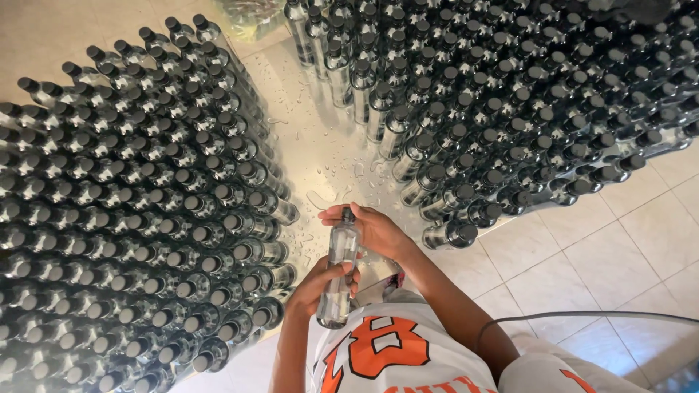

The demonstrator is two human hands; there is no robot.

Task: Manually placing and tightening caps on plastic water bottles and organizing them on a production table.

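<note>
Between two dense blocks of capped bottles, over a wet, shiny tabletop, a person holds one clear bottle upright in both hands. Their left hand is wrapped around the lower body of the bottle, fingers curled shut across its front. Their right hand is closed over the top, thumb and fingers pinching the dark cap. This bottle hangs just above the person's lap, in front of a white shirt with orange print, and touches nothing but the hands. On the left stands a large block of bottles, all clear with dark caps, packed row on row. On the right a second block of the same kind stretches to the tabletop's edge. Water drops lie scattered on the bare strip between them. Pale floor tiles show at lower right, and a thin dark cable curves across near the person's knee.
</note>
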